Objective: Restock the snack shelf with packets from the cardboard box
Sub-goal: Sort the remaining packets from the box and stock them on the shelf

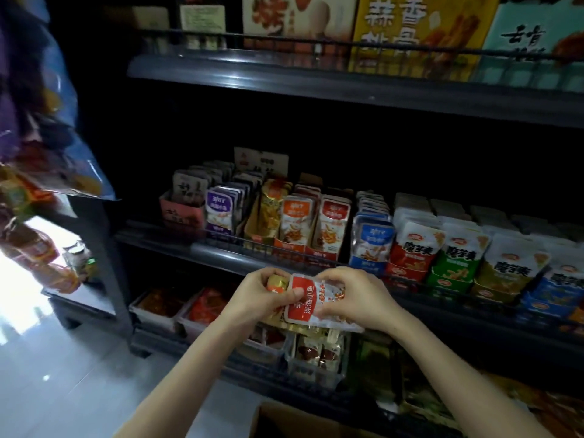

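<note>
Just in front of the dark metal snack shelf [202, 248], a small stack of red-and-white plastic snack packets [311, 298] is gripped from both sides. The left hand [262, 298] is curled round its left edge, with the thumb pressed on the top packet's red label, and the right hand [357, 298] pinches its right edge. The brown cardboard box [284, 418] is seen open directly below, near the floor. The step in hand is judged to be the squaring of the stack before it is shelved. It would be done well if the edges were levelled, the printed faces kept forward and upright, and the stack eased into the row of matching orange-red packets [331, 226] so that no neighbouring row is toppled.
</note>
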`<state>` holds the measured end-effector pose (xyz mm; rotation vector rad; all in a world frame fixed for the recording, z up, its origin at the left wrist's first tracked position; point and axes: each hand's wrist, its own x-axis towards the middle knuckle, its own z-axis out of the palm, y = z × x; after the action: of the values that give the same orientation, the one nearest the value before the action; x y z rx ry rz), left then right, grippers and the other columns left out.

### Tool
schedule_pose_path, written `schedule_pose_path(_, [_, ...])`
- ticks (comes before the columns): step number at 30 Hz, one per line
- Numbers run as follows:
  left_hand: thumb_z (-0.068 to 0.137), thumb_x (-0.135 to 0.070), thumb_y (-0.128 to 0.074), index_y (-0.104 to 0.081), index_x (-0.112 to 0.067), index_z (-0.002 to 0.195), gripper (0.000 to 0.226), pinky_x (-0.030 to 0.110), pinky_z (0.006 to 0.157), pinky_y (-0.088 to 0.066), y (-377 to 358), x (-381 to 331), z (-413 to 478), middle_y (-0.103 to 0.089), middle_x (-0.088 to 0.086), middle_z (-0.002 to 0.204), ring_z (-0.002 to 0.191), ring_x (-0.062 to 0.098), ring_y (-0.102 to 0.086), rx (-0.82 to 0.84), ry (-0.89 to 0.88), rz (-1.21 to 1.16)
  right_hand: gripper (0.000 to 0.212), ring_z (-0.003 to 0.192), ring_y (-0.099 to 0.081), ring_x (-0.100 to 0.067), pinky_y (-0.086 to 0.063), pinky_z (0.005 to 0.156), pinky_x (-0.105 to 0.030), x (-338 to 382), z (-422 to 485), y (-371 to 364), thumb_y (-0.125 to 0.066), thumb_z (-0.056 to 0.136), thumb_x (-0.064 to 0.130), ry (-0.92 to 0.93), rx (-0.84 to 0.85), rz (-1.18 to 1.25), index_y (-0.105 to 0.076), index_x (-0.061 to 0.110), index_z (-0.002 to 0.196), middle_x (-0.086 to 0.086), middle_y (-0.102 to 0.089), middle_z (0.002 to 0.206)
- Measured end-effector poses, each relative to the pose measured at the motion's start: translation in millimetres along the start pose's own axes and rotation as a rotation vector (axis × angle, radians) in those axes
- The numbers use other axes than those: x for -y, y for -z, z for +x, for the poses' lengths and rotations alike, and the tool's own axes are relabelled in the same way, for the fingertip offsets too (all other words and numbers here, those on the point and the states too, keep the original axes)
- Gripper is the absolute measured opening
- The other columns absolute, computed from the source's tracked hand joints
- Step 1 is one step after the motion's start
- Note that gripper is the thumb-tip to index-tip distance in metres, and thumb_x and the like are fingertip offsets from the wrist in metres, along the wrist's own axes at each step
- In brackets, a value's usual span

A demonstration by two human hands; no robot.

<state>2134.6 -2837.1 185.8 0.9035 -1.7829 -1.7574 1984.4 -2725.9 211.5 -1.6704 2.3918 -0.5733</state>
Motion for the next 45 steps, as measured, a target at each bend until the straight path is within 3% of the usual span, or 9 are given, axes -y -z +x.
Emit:
schedule_pose_path(5, [0.079, -0.018, -0.075, -0.068, -0.011, 0.097, 0.021, 0.040, 0.080, -0.058, 32, 3, 13, -0.074, 0.005, 0.087, 0.085, 0.022, -0.071, 0.012, -0.070, 0.019, 0.029, 0.096, -0.060, -0.003, -0.051, 0.083, -0.030, 4, 28, -10, -0.077, 0.070, 0.047, -0.042, -0.122, 0.073, -0.066, 0.033, 0.093, 0.016, -0.067, 0.100])
schedule_pose_path(12, [0.079, -0.002, -0.073, -0.064, -0.007, 0.091, 0.016, 0.030, 0.056, -0.053, 53, 10, 44, -0.069, 0.005, 0.076, 0.065, 0.018, -0.067, -0.120, -0.008, -0.289, 0.030, 0.081, -0.068, -0.008, -0.056, 0.067, -0.025, -8, 68, 16, -0.069, 0.081, -0.002, -0.127, -0.391, 0.798, -0.060, 0.019, 0.100, 0.003, -0.068, 0.091])
schedule_pose_path(15, [0.078, 0.002, -0.072, -0.060, -0.007, 0.088, 0.018, 0.030, 0.055, -0.053, 50, 10, 57, -0.066, 0.008, 0.077, 0.063, 0.020, -0.066, -0.146, 0.027, -0.389, 0.026, 0.086, -0.067, -0.012, -0.054, 0.072, -0.030, -13, 86, 24, -0.067, 0.084, 0.000, -0.133, -0.472, 0.801, -0.059, 0.013, 0.106, 0.000, -0.067, 0.096])
schedule_pose_path(18, [0.078, 0.004, -0.071, -0.055, -0.007, 0.084, 0.020, 0.027, 0.053, -0.053, 46, 8, 66, -0.066, 0.006, 0.074, 0.058, 0.015, -0.067, -0.159, 0.013, -0.432, 0.002, 0.081, -0.069, -0.016, -0.056, 0.076, -0.037, -15, 100, 32, -0.069, 0.086, 0.015, -0.172, -0.482, 0.775, -0.067, 0.014, 0.086, 0.000, -0.071, 0.087])
schedule_pose_path(23, [0.080, 0.006, -0.068, -0.053, -0.007, 0.083, 0.021, 0.026, 0.057, -0.054, 41, 6, 75, -0.065, 0.005, 0.072, 0.059, 0.013, -0.067, -0.170, -0.001, -0.479, 0.006, 0.074, -0.065, -0.010, -0.051, 0.061, -0.018, -19, 114, 48, -0.069, 0.085, 0.012, -0.126, -0.453, 0.651, -0.065, 0.008, 0.087, -0.001, -0.067, 0.084])
schedule_pose_path(32, [0.080, 0.004, -0.069, -0.054, -0.007, 0.085, 0.019, 0.025, 0.054, -0.053, 36, 9, 85, -0.065, 0.007, 0.077, 0.059, 0.013, -0.067, -0.225, -0.010, -0.512, 0.038, 0.100, -0.062, -0.023, -0.050, 0.077, -0.030, -39, 158, 60, -0.071, 0.084, 0.013, -0.107, -0.554, 0.192, -0.058, 0.003, 0.118, -0.010, -0.062, 0.113])
schedule_pose_path(37, [0.080, 0.004, -0.069, -0.053, -0.008, 0.082, 0.020, 0.026, 0.055, -0.054, 35, 13, 90, -0.065, 0.005, 0.071, 0.056, 0.014, -0.065, -0.236, 0.004, -0.520, 0.023, 0.096, -0.063, -0.022, -0.049, 0.073, -0.030, -55, 171, 41, -0.069, 0.085, 0.012, -0.127, -0.437, 0.059, -0.064, 0.006, 0.107, -0.010, -0.066, 0.107])
schedule_pose_path(42, [0.080, 0.005, -0.068, -0.051, -0.011, 0.074, 0.024, 0.031, 0.061, -0.049, 34, 16, 94, -0.063, -0.004, 0.053, 0.049, 0.010, -0.062, -0.242, -0.007, -0.509, 0.020, 0.090, -0.063, -0.017, -0.043, 0.073, -0.028, -64, 180, 34, -0.074, 0.081, 0.031, -0.190, -0.384, -0.327, -0.069, 0.019, 0.097, 0.002, -0.068, 0.096])
schedule_pose_path(45, [0.080, 0.004, -0.070, -0.052, -0.010, 0.076, 0.023, 0.031, 0.062, -0.049, 33, 16, 97, -0.064, -0.004, 0.054, 0.049, 0.011, -0.063, -0.242, -0.008, -0.506, 0.005, 0.080, -0.061, -0.016, -0.034, 0.070, -0.029, -62, 186, 33, -0.070, 0.082, 0.023, -0.211, -0.437, -0.536, -0.070, 0.019, 0.085, 0.004, -0.067, 0.083])
